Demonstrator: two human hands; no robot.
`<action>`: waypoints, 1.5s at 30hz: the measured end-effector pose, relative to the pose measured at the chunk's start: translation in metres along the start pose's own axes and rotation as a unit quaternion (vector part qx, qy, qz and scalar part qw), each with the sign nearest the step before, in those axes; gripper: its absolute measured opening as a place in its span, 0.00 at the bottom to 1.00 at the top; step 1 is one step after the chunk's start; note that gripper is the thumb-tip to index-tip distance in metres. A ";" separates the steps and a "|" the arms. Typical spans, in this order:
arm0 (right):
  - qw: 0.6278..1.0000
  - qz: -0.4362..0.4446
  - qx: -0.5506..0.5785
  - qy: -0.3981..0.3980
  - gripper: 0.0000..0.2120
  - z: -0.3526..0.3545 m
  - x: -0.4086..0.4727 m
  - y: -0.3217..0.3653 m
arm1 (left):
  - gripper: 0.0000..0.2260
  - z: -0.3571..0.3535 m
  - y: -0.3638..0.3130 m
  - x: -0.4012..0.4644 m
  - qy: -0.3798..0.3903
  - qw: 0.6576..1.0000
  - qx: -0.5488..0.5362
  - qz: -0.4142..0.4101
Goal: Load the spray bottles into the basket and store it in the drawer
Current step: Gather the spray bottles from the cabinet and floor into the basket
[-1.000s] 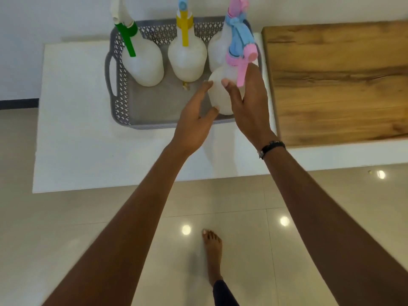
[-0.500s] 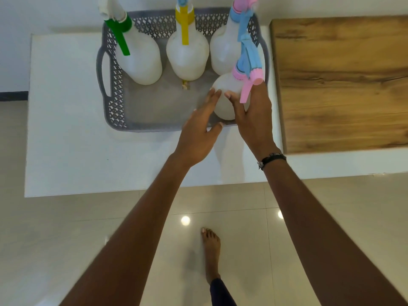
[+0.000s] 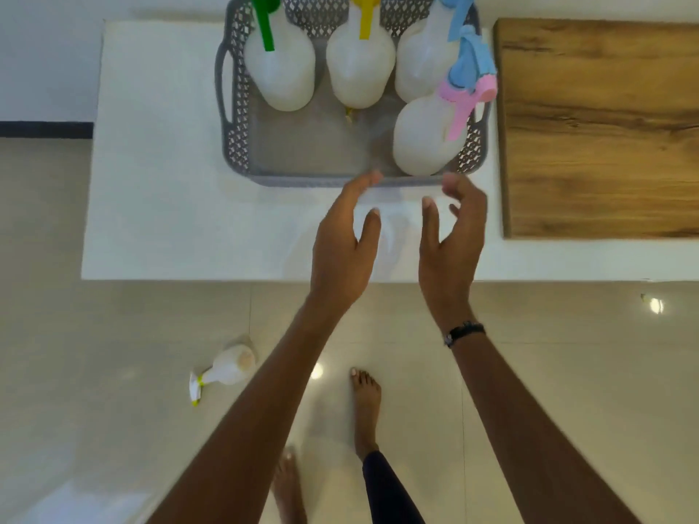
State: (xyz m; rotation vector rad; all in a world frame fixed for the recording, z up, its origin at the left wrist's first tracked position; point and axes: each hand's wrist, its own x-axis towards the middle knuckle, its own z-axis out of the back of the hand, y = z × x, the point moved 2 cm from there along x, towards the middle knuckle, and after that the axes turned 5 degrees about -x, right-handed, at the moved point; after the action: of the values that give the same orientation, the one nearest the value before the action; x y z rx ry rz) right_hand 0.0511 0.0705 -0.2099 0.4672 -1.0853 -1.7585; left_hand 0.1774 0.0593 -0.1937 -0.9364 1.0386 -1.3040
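A grey lattice basket (image 3: 236,145) stands on the white table (image 3: 159,183). Inside it stand several white spray bottles: a green-trigger bottle (image 3: 280,70), a yellow-trigger bottle (image 3: 359,66), a blue-trigger bottle (image 3: 423,62) along the back, and a pink-trigger bottle (image 3: 427,138) at the front right corner. My left hand (image 3: 344,251) and my right hand (image 3: 450,247) hover just in front of the basket's near rim, both open, palms facing each other, holding nothing. One more white spray bottle (image 3: 227,368) with a yellow-tipped head lies on its side on the floor.
A wooden board (image 3: 597,126) lies on the table right of the basket. Glossy beige floor tiles (image 3: 113,410) spread below the table edge. My bare feet (image 3: 365,402) stand on the floor close to the table.
Both hands have let go of the pink-trigger bottle, which now stands in the basket, and have drawn back toward me. The view has tilted down, revealing the bottle on the floor.
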 end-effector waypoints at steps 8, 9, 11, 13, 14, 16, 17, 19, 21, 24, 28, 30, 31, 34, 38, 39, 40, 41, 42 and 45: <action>0.963 -0.021 -0.026 0.267 0.09 -0.054 -0.155 -0.003 | 0.11 0.084 0.097 -0.131 -0.031 0.984 0.002 0.173; 0.953 -0.023 -0.040 0.299 0.10 -0.064 -0.174 -0.008 | 0.11 0.097 0.116 -0.148 -0.026 0.978 0.013 0.205; 0.929 -0.017 -0.080 0.362 0.10 -0.084 -0.211 -0.022 | 0.11 0.123 0.154 -0.181 -0.019 0.962 0.037 0.271; 0.892 -0.010 -0.125 0.434 0.11 -0.106 -0.244 -0.037 | 0.12 0.148 0.188 -0.209 -0.034 0.941 0.047 0.334; 0.868 -0.003 -0.149 0.473 0.12 -0.117 -0.259 -0.045 | 0.11 0.159 0.203 -0.221 -0.045 0.929 0.046 0.365; 0.821 0.015 -0.194 0.536 0.15 -0.141 -0.285 -0.058 | 0.11 0.179 0.232 -0.240 -0.070 0.899 0.033 0.430; 0.802 0.021 -0.214 0.558 0.16 -0.153 -0.296 -0.064 | 0.11 0.187 0.247 -0.247 -0.085 0.883 0.016 0.462; 0.772 0.039 -0.245 0.585 0.19 -0.180 -0.315 -0.072 | 0.12 0.199 0.278 -0.257 -0.105 0.856 -0.022 0.506; 0.746 0.076 -0.275 0.602 0.22 -0.209 -0.331 -0.080 | 0.12 0.206 0.307 -0.263 -0.113 0.838 -0.055 0.531; 0.718 0.140 -0.314 0.605 0.27 -0.256 -0.351 -0.098 | 0.12 0.209 0.351 -0.268 -0.119 0.822 -0.096 0.549; 0.696 0.193 -0.332 0.607 0.35 -0.317 -0.373 -0.123 | 0.10 0.207 0.402 -0.271 -0.140 0.799 -0.135 0.570; 0.671 0.222 -0.352 0.614 0.40 -0.343 -0.383 -0.133 | 0.07 0.207 0.422 -0.274 -0.143 0.794 -0.139 0.574; 0.655 0.232 -0.366 0.619 0.43 -0.353 -0.388 -0.139 | 0.09 0.206 0.431 -0.276 -0.142 0.794 -0.140 0.574; 0.631 0.240 -0.390 0.626 0.47 -0.373 -0.401 -0.154 | 0.07 0.204 0.453 -0.283 -0.143 0.792 -0.155 0.574; 0.675 0.174 -0.360 0.620 0.43 -0.376 -0.409 -0.166 | 0.07 0.199 0.467 -0.293 -0.132 0.794 -0.155 0.573; 0.694 0.131 -0.342 0.620 0.43 -0.372 -0.409 -0.168 | 0.07 0.198 0.466 -0.295 -0.130 0.794 -0.155 0.573; 0.712 0.091 -0.321 0.618 0.42 -0.366 -0.409 -0.170 | 0.07 0.197 0.463 -0.298 -0.130 0.793 -0.156 0.575; 0.729 0.059 -0.299 0.613 0.42 -0.358 -0.408 -0.169 | 0.07 0.197 0.457 -0.300 -0.129 0.792 -0.154 0.576; 0.741 0.035 -0.278 0.610 0.42 -0.348 -0.407 -0.167 | 0.07 0.197 0.451 -0.301 -0.127 0.793 -0.150 0.577; 0.755 -0.001 -0.223 0.616 0.43 -0.315 -0.399 -0.160 | 0.07 0.197 0.421 -0.299 -0.131 0.804 -0.135 0.563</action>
State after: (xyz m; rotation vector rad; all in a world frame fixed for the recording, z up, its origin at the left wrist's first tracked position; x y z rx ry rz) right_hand 0.3692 0.2965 -0.5727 1.0806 0.2814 -1.1817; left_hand 0.4914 0.3764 -0.5205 -0.4808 1.2580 -0.0235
